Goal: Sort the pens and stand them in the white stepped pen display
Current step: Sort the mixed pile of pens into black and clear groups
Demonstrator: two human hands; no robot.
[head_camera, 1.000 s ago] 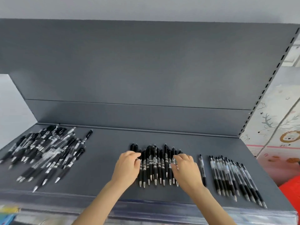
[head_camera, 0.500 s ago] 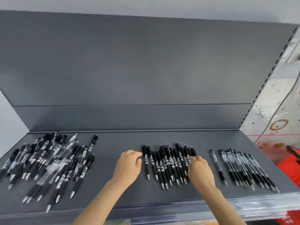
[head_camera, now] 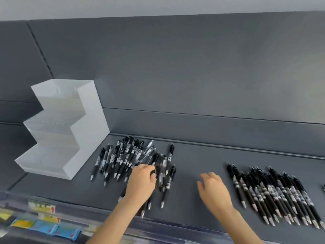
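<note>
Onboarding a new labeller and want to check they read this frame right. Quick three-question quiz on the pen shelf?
1. True or false: pens already stand in the white display.
2. Fill in: the right hand, fingers spread, is over bare ___ between the jumbled pile and the neat row.
3. Which hand reaches into the jumbled pile? A. left hand B. right hand C. both

Key: 1 false, the white display is empty. 2 shelf. 3 A.
</note>
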